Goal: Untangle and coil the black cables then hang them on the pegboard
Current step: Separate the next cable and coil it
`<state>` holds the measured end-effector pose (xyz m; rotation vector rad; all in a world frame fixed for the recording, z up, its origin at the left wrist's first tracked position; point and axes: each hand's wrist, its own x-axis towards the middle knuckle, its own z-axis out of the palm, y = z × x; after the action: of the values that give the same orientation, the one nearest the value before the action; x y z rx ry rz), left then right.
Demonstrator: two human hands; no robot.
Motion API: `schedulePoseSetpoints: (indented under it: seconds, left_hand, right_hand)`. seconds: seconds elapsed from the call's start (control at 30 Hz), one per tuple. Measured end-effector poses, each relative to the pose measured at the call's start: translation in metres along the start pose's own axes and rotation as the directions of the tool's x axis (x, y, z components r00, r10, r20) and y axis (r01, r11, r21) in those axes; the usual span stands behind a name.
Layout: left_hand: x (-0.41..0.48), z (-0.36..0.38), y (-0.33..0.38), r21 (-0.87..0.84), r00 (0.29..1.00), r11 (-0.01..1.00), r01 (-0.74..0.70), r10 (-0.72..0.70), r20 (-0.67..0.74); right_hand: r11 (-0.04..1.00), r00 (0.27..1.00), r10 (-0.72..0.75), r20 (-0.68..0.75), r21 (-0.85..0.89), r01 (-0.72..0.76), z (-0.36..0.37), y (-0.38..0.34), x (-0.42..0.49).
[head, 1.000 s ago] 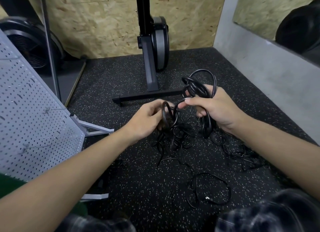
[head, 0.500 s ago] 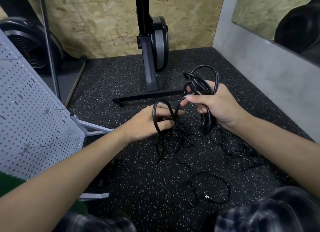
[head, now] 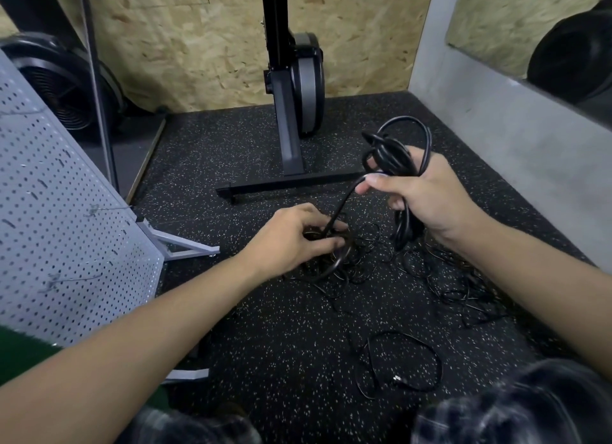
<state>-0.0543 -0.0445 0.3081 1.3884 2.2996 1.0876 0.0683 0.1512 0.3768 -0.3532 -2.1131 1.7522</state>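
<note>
My right hand (head: 427, 198) grips a bundle of thick black cable loops (head: 394, 149), held up above the speckled floor. One strand runs taut from that bundle down and left to my left hand (head: 291, 241), whose fingers curl round a loop of the same cable just above a tangle of thin black cables (head: 361, 261) on the floor. More tangled thin cable (head: 463, 284) lies to the right under my right forearm. A separate thin cable loop (head: 400, 364) lies nearer me. The white pegboard (head: 56, 218) leans at the left.
A black exercise machine (head: 294, 89) with a floor bar stands behind the cables. A fan (head: 63, 83) sits at the back left. A grey wall (head: 516, 122) borders the right side. The pegboard's metal foot (head: 178, 245) juts onto the floor.
My left hand has dropped down and away from my right hand, toward the floor tangle. The strand between the hands has stretched out. My right hand has risen slightly with its bundle.
</note>
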Motion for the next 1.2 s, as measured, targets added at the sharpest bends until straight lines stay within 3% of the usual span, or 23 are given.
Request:
schedulePoseSetpoints:
  seconds: [0.1,0.23,0.37,0.47,0.57,0.63,0.73,0.93,1.2]
  left_hand:
    - [-0.003,-0.006,0.001,0.049,0.999,0.998,-0.046,0.047,-0.024]
    - [-0.008,-0.02,-0.009,-0.029,0.996,0.997,-0.078,0.079,0.045]
    - [-0.005,-0.028,-0.023,-0.013,0.997,0.997,-0.073,0.072,-0.016]
    - [-0.004,-0.025,-0.026,-0.02,0.993,0.999,-0.048,0.05,0.107]
    - [-0.003,-0.018,-0.024,-0.024,0.966,0.998,0.064,-0.056,0.253]
    - [-0.002,-0.015,-0.02,-0.101,0.955,0.991,0.091,-0.058,0.29]
    - [-0.003,-0.016,-0.014,-0.3,0.955,0.939,0.168,-0.079,0.285]
    - [-0.002,-0.013,-0.007,-0.437,0.947,0.855,0.281,-0.171,0.274]
    - [0.002,-0.015,0.0,-0.65,0.925,0.665,0.367,-0.19,0.328]
  right_hand:
    - [0.999,1.0,0.015,-0.017,0.047,-0.014,-0.003,0.001,0.002]
    - [0.999,1.0,0.019,0.01,0.036,-0.019,-0.005,0.007,0.001]
    - [0.995,0.999,0.035,-0.006,0.09,-0.034,-0.006,0.007,0.003]
    - [0.995,0.999,0.032,0.04,0.098,-0.036,-0.004,0.007,0.002]
    - [0.996,0.998,0.026,0.062,0.079,-0.031,-0.002,0.008,0.002]
    - [0.996,0.999,0.034,0.036,0.087,-0.037,-0.003,0.011,0.004]
    - [0.996,0.997,0.074,-0.03,0.058,-0.072,-0.007,0.016,0.008]
    - [0.977,0.982,0.186,-0.033,-0.101,-0.188,-0.017,0.028,0.013]
    - [0.951,0.957,0.276,0.091,-0.17,-0.258,-0.018,0.027,0.011]
